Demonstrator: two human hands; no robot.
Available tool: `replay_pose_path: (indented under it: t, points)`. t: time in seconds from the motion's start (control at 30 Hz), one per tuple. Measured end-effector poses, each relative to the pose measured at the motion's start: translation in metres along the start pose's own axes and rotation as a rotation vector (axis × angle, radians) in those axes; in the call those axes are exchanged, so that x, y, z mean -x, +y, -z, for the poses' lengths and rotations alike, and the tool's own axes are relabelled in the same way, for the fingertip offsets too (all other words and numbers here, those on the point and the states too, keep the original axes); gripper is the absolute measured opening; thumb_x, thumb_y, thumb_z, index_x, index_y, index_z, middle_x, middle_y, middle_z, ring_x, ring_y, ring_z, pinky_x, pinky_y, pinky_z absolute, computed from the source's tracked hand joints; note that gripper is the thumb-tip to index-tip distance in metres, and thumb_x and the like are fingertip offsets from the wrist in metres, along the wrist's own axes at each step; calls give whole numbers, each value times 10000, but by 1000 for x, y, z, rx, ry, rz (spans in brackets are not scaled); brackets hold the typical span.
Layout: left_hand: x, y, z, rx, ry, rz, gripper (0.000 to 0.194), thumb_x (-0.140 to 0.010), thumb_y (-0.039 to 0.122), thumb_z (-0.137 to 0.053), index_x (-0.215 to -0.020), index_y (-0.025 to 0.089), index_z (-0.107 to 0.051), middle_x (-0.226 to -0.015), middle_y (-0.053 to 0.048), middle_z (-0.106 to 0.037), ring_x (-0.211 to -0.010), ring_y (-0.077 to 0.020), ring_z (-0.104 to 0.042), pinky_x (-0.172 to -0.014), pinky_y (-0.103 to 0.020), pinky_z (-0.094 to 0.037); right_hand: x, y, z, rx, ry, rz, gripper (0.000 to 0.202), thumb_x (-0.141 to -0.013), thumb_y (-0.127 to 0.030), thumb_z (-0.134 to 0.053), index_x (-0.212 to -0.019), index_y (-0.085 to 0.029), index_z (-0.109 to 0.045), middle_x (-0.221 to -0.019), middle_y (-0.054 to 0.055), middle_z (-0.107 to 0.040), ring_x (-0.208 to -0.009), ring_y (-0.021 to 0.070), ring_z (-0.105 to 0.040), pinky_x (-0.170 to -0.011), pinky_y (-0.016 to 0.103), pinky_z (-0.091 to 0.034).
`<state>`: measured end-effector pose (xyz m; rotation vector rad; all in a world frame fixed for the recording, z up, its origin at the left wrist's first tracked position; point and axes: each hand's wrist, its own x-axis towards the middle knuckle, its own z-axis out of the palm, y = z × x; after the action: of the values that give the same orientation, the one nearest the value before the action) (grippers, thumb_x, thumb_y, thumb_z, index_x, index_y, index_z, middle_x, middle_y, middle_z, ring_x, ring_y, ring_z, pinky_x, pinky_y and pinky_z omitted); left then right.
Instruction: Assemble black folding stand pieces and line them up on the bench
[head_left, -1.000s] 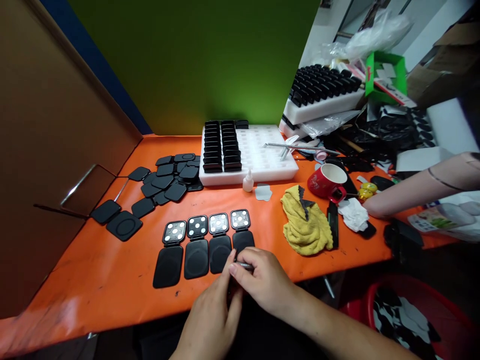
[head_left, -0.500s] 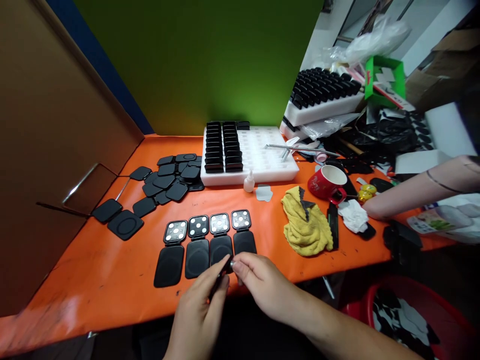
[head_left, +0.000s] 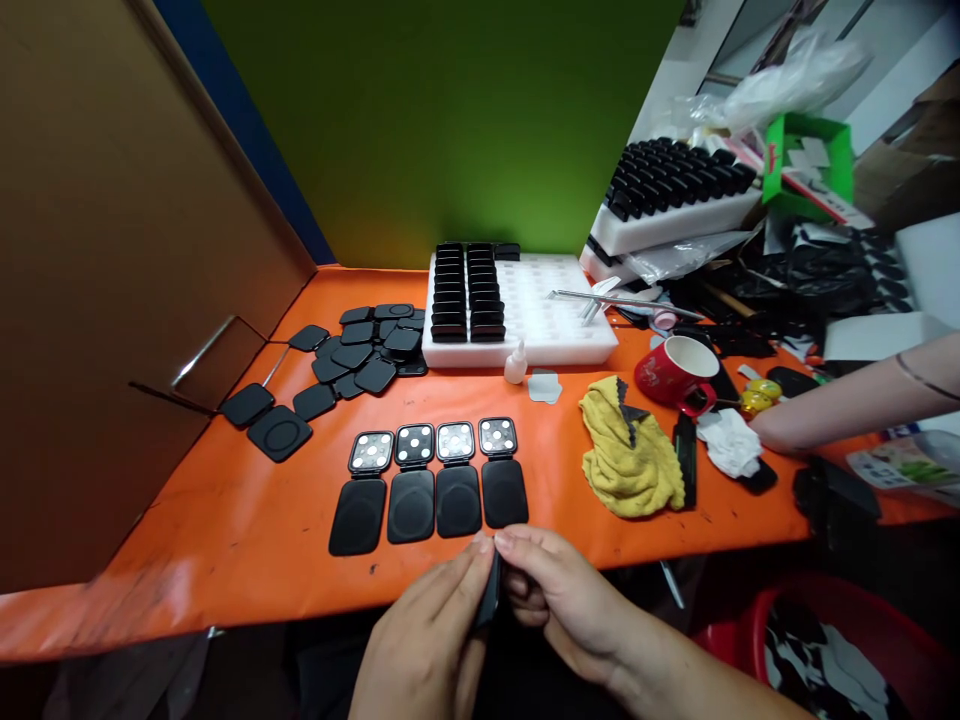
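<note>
My left hand (head_left: 424, 635) grips a black folding pad (head_left: 490, 592), seen nearly edge-on and tilted, at the table's front edge. With its fingertips pinched at the upper end of that pad, my right hand (head_left: 559, 595) touches the left fingertips; the exact spot it pinches is hidden. Just beyond my hands lies a row of several opened pads, hinged in two. The near halves, such as the rightmost one (head_left: 505, 492), are plain black. Their far halves, like the leftmost lid (head_left: 371, 452), carry white round dots.
A pile of black pads (head_left: 352, 355) lies at left. Behind stands a white foam tray (head_left: 555, 345) with black pieces and tweezers (head_left: 626, 302). A small bottle (head_left: 516, 365), yellow cloth (head_left: 630, 455) and red mug (head_left: 677, 372) sit rightward. Another person's arm (head_left: 847, 405) reaches in from the right.
The view has shifted left, so everything appears further right. Both hands have drawn back toward me, off the row of pads, and the held pad now stands steeper.
</note>
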<state>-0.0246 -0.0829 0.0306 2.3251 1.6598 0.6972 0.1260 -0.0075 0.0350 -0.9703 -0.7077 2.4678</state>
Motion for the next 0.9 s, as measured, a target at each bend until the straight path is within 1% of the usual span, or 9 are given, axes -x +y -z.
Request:
replay_pose_path:
  t: [0.1, 0.2, 0.27, 0.33, 0.43, 0.53, 0.7, 0.8, 0.9]
  points:
    - [-6, -1, 0, 224, 8, 179, 446, -794, 112, -445, -1226, 217, -474, -1142, -64, -620, -1011, -168, -592, -859, -256, -477, -2, 3, -2, -70, 3, -19, 320, -810, -444, -526, -703, -153, -449, -541, -75, -310, -422, 24, -172, -405, 168, -116]
    - [-17, -3, 1, 496, 62, 567, 205, -837, 290, -464, -928, 197, -623, -877, -44, -697, -793, -181, -649, -701, -256, -519, -2, 1, -2, -75, -32, -116, 391, -839, -531, -416, -767, -154, -488, -519, -83, -289, -397, 23, -151, -393, 164, -97]
    - [-24, -4, 3, 640, 111, 777, 251, -815, 388, -492, -774, 175, -619, -737, -29, -687, -697, -187, -643, -618, -257, -516, -1, -3, -2, -68, -74, -137, 366, -856, -486, -414, -795, -139, -513, -544, -72, -314, -406, 21, -167, -397, 161, -98]
    - [-27, -4, 3, 721, 153, 858, 271, -791, 418, -521, -725, 170, -608, -697, -17, -675, -674, -181, -635, -603, -248, -508, 0, -5, -3, -58, -111, -130, 275, -857, -383, -453, -820, -123, -534, -590, -50, -362, -428, 19, -208, -404, 158, -122]
    - [-24, -2, 2, 721, 197, 797, 215, -788, 378, -548, -819, 182, -630, -739, -12, -681, -726, -170, -642, -652, -232, -507, 1, -6, -3, -14, -121, -140, 219, -858, -333, -457, -844, -129, -534, -596, -41, -394, -425, 23, -221, -394, 158, -134]
    - [-17, 1, -1, 625, 193, 573, 199, -816, 264, -531, -994, 253, -621, -884, -2, -695, -820, -149, -647, -740, -225, -502, 3, -6, -2, -78, -104, -201, 189, -844, -349, -484, -819, -162, -485, -570, -63, -360, -401, 16, -195, -379, 143, -106]
    - [-9, 2, -5, 486, 135, 165, 508, -795, 77, -497, -1218, 357, -466, -1154, 5, -617, -1006, -158, -598, -847, -264, -488, 8, -10, 6, -429, -109, -414, 203, -812, -325, -504, -726, -146, -459, -533, -65, -345, -385, 11, -246, -368, 118, -136]
    - [-12, 4, -7, 470, 104, 70, 602, -774, 25, -477, -1271, 356, -400, -1194, -5, -590, -1044, -164, -578, -858, -277, -487, 11, -11, 8, -564, -62, -449, 267, -807, -369, -483, -656, -150, -454, -473, -71, -334, -355, 25, -248, -345, 130, -152]
    - [-21, 6, -11, 497, 107, 24, 599, -769, 8, -466, -1268, 334, -408, -1206, -14, -582, -1059, -164, -568, -873, -279, -474, 13, -13, 7, -635, 48, -341, 287, -785, -359, -523, -603, -161, -425, -437, -87, -297, -341, 25, -231, -338, 136, -151]
